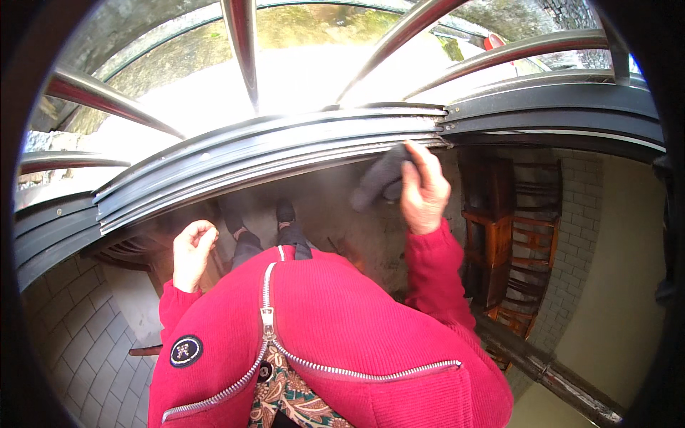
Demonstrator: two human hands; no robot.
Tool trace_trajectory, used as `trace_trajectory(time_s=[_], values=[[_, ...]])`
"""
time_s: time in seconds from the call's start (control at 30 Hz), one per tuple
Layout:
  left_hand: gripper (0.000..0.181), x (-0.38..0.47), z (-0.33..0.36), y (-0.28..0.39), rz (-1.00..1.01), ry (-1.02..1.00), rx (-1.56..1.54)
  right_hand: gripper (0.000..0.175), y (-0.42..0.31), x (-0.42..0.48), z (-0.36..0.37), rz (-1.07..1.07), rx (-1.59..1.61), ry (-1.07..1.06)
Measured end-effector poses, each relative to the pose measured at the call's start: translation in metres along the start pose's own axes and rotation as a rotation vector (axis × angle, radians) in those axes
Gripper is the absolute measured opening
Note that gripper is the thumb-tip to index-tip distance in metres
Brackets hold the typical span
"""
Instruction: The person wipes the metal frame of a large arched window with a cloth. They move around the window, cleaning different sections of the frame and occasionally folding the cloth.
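My right hand (pixel 425 192) pinches a dark grey cloth (pixel 380 176) between thumb and fingers. The cloth hangs to the left of the hand, somewhat blurred, just below the right part of a metal sliding-window track (pixel 267 144). My left hand (pixel 195 251) is raised below the track's left part, its fingers curled with the thumb near the index finger; nothing is plainly seen in it. Metal bars (pixel 242 53) stand outside beyond the track.
Dark window frame sections (pixel 556 115) continue at the right and left. Wooden furniture (pixel 497 235) stands low at the right, by a tiled wall (pixel 575 214). A dark pipe or beam (pixel 546 369) runs at the lower right. My shoes (pixel 286 209) show on the floor below.
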State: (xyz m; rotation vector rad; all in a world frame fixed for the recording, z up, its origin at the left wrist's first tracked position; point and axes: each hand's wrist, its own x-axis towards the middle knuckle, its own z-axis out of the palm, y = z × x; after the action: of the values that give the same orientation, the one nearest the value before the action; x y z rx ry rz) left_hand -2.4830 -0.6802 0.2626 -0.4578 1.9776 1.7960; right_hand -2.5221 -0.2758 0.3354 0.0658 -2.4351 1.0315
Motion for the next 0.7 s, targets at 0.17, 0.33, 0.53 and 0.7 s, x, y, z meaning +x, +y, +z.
trace_trajectory(time_s=[0.17, 0.33, 0.53, 0.7], values=[[0.008, -0.001, 0.014, 0.001, 0.005, 0.004, 0.028, 0.052, 0.010, 0.012, 0.024, -0.314, -0.255, -0.126], [0.010, -0.006, 0.017, 0.003, 0.050, 0.023, 0.037, 0.048, 0.036, 0.011, -0.025, -0.045, -0.427, 0.021], [0.015, -0.014, 0.020, 0.039, 0.129, -0.073, 0.120, 0.043, 0.029, -0.010, -0.046, 0.530, 0.970, 0.033], [0.024, 0.007, 0.041, 0.104, 0.579, -0.429, 0.255, 0.046, -0.014, -0.012, -0.026, 0.548, 1.145, -0.045]])
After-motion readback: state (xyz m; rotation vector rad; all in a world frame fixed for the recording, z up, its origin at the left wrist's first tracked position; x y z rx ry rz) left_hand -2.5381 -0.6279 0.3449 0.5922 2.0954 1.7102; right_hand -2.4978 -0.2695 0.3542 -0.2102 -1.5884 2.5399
